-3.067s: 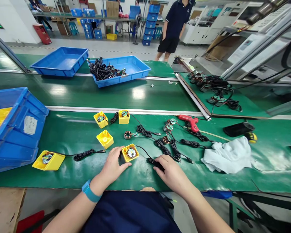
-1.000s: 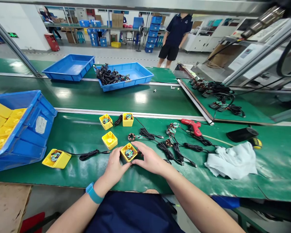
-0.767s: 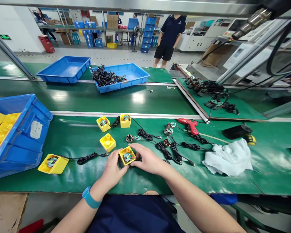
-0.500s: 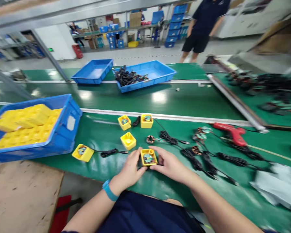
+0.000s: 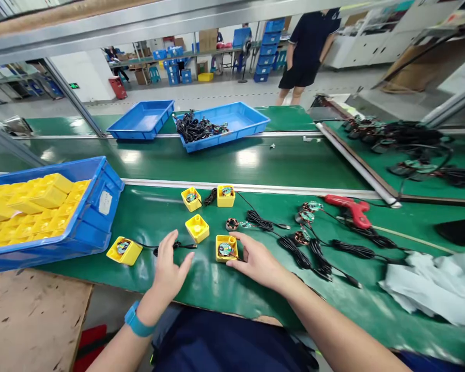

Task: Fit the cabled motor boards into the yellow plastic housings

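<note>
Left hand [image 5: 168, 269] has come away from the box [image 5: 222, 239] since a moment ago; spread wide and holding nothing visible, it is left of the box by a cable [image 5: 184, 246], and I cannot tell whether they touch. Right hand [image 5: 256, 261] grips the box's right end, thumb on the near side; the box sits on the surface [image 5: 201, 289]. Seemingly done: it has its board [image 5: 225, 249] in, as do three filled boxes [image 5: 132, 254], one well left of it, two beyond. Seemingly left: a bare box [image 5: 197, 230] just beyond-left of it, plus loose motors [image 5: 307, 217] beyond-right.
</note>
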### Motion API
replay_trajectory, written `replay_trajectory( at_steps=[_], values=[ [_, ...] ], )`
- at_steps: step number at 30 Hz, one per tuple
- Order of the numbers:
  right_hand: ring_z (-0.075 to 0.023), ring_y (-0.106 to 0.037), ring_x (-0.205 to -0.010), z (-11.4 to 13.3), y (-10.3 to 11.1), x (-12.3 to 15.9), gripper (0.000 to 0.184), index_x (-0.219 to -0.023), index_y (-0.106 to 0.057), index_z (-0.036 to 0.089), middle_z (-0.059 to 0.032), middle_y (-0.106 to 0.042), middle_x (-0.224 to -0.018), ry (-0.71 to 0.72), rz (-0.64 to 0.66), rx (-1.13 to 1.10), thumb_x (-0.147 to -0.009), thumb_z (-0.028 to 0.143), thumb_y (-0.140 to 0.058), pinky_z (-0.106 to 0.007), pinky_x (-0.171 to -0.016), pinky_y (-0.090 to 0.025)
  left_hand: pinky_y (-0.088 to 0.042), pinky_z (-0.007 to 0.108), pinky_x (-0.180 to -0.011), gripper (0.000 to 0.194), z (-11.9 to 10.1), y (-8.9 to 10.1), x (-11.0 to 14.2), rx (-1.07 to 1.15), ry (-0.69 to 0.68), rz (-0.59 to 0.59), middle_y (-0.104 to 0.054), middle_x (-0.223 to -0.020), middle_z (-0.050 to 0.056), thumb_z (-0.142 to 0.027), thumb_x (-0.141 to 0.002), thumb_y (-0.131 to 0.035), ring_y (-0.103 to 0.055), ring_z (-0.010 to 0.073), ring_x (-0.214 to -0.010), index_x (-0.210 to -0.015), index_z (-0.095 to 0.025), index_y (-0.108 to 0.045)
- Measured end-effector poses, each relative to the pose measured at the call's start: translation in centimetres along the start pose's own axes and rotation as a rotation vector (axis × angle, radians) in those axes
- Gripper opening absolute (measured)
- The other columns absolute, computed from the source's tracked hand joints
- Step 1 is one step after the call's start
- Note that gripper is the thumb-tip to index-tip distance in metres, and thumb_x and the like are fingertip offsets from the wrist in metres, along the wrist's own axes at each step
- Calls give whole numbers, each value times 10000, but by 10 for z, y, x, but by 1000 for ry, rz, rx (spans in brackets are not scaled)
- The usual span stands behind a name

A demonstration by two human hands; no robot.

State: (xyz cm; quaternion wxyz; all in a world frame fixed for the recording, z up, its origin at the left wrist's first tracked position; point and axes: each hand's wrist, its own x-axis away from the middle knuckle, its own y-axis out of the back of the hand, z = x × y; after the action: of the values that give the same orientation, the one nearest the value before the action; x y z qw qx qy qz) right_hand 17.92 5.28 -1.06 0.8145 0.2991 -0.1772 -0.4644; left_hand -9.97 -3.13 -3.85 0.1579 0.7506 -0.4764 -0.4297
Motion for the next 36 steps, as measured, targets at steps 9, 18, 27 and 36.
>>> replay_trajectory(
  at_steps=[9, 18, 27, 36],
  values=[
    [-319, -646, -1283, 7, -7, -4, 749, -1474, -527, 204, -157, -653, -1409, -30, -27, -51, -794, 257, -836, -536, -1114, -503, -565, 474, -1019, 546, 2, -40, -66, 137, 129, 178, -720, -1234, 103, -361, -800, -792, -710, 290, -1134, -1288, -208, -599],
    [-348, -577, -1388, 21, -18, -28, 766, -1489, -491, 138, -217, -577, -1501, -63, -37, -6, -811, 255, -829, -532, -1171, -465, -577, 467, -1018, 577, -13, 22, -37, 37, 17, -3, -694, -1230, 113, -411, -817, -802, -702, 297, -1137, -1306, -205, -576],
    [-360, -627, -1286, 56, -45, -68, 854, -1524, -448, 112, -224, -598, -1440, -4, -47, 14, -827, 405, -844, -493, -1057, -532, -639, 475, -958, 516, -24, 21, 33, 159, -218, 226, -691, -1290, 120, -317, -883, -754, -706, 313, -1196, -1357, -262, -557],
    [-366, -521, -1276, 16, 11, -44, 304, -1200, -686, 151, -197, -633, -1357, 20, -246, 429, -1019, 386, -617, -541, -1072, -403, -568, 528, -1099, 585, -35, -5, 38, 298, -68, 313, -660, -1393, 145, -301, -890, -752, -660, 308, -1304, -1418, -256, -505]
  ],
)
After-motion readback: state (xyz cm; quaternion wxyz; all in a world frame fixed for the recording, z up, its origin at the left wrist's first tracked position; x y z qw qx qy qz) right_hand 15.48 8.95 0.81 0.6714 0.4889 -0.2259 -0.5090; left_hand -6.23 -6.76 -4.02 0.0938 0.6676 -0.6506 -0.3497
